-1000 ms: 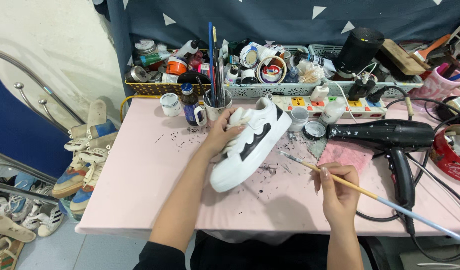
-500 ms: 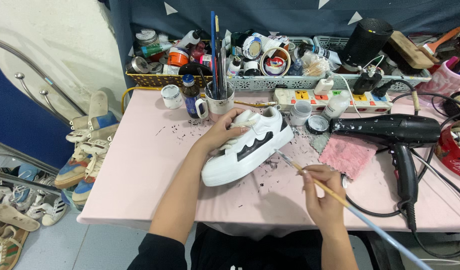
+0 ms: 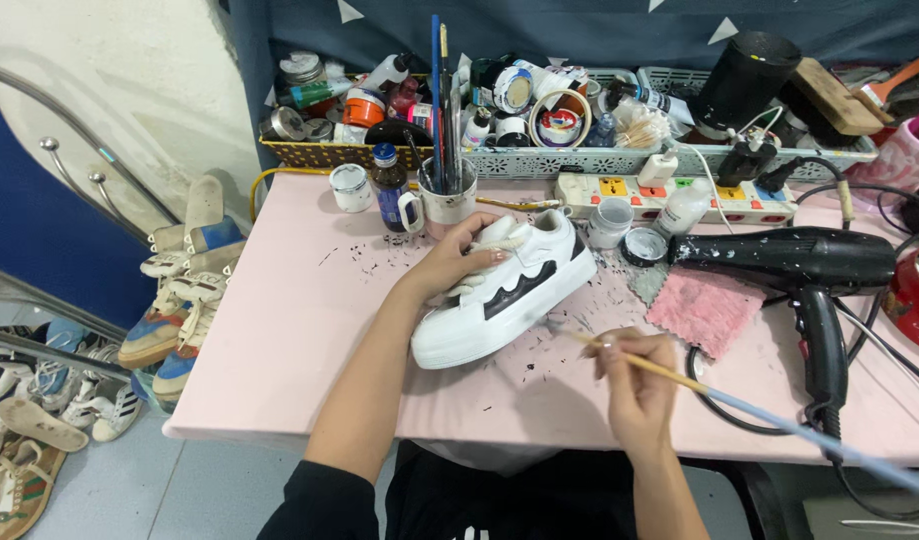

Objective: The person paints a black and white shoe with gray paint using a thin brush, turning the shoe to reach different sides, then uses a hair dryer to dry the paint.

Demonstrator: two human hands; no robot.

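Head view: the left hand rests curled over the top of a white sneaker with black side panels — it lies on its sole mid-way across the pink table. The right hand pinches a long paintbrush, fingers closed on its handle — bristles near the sneaker's sole. A black hair dryer lies to the right.

A white platform sneaker with black side panels lay on its side on the pink desk, sole toward the desk's near edge. A thin wooden-handled paintbrush slanted just beside it, tip near the sole.
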